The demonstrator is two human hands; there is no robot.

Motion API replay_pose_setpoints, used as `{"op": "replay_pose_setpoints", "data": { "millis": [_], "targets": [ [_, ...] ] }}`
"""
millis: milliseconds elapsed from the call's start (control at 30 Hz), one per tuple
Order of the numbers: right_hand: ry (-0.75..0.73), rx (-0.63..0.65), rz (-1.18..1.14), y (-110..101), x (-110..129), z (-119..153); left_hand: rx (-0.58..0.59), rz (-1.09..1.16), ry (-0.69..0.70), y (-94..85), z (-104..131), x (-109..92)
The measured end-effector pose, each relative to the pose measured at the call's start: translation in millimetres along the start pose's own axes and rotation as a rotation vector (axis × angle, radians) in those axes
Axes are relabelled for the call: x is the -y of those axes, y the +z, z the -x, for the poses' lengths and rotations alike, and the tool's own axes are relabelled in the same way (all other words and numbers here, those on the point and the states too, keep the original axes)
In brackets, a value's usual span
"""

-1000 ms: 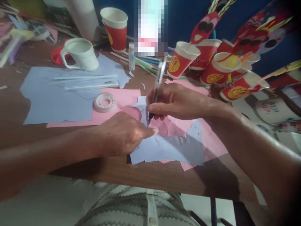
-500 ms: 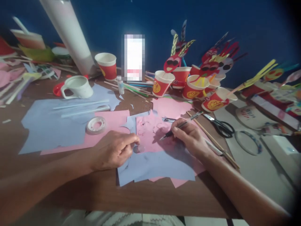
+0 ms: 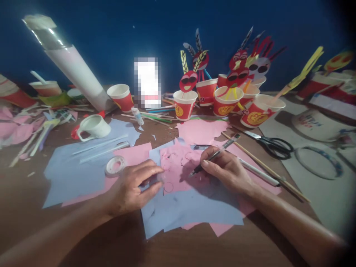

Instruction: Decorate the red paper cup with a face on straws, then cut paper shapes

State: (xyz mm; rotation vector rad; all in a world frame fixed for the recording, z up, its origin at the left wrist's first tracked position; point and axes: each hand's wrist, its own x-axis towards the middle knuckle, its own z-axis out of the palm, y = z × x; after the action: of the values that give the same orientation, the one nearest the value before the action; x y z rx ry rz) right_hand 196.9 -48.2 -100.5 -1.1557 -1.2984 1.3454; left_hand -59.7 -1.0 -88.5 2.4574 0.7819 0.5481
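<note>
My right hand [image 3: 222, 167] grips a dark pen [image 3: 210, 157], its tip just over a small pink sheet [image 3: 174, 159] with pen marks and a drawn circle near its lower left corner. At the left edge of that sheet is my left hand [image 3: 139, 183], thumb and forefinger spread apart. Something clear and round seems to lie between those fingers, too blurred to make out. Beneath the pink sheet lies blue paper [image 3: 191, 211]. A white tape roll [image 3: 115, 165] rests on pink paper left of my left hand.
Black scissors [image 3: 274, 145], a wooden stick [image 3: 258, 161] and a headband [image 3: 319, 161] lie to the right. Red cups [image 3: 185, 105] with paper figures line the back. A white mug [image 3: 94, 128] and a glue stick [image 3: 137, 115] stand behind the papers.
My left hand's fingers have spread from a closed pose, and a drawn circle now shows on the pink sheet. The pen remains in my right hand. The camera view has shifted.
</note>
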Motion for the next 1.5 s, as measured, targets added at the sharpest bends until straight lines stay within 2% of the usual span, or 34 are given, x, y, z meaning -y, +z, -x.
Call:
{"op": "replay_pose_setpoints", "data": {
  "millis": [100,167,400,567,1033,1200,1300,1500],
  "targets": [
    [0.018,0.0,0.011,1,-1,0,-0.122,0.014,0.0,-3.2,-1,4],
    [0.016,-0.013,0.014,1,0,1,-0.148,0.008,0.007,-3.0,-2,4],
    [-0.112,-0.208,-0.013,-8,5,-2,0.011,0.049,0.034,7.4,-2,-7],
    [-0.109,-0.19,-0.032,-9,4,-3,0.135,0.031,0.045,12.1,-10,-12],
    [-0.136,-0.167,-0.062,-5,7,3,0.14,-0.073,0.114,21.3,-17,-16],
    [-0.236,-0.178,-0.057,-1,5,5,0.126,-0.109,0.133,24.7,-15,-15],
    [-0.3,-0.123,0.035,3,5,10,0.125,-0.118,0.147,24.5,-15,-14],
    [-0.52,0.079,0.442,12,6,15,0.167,-0.086,0.148,21.2,-15,-15]
  ]
}}
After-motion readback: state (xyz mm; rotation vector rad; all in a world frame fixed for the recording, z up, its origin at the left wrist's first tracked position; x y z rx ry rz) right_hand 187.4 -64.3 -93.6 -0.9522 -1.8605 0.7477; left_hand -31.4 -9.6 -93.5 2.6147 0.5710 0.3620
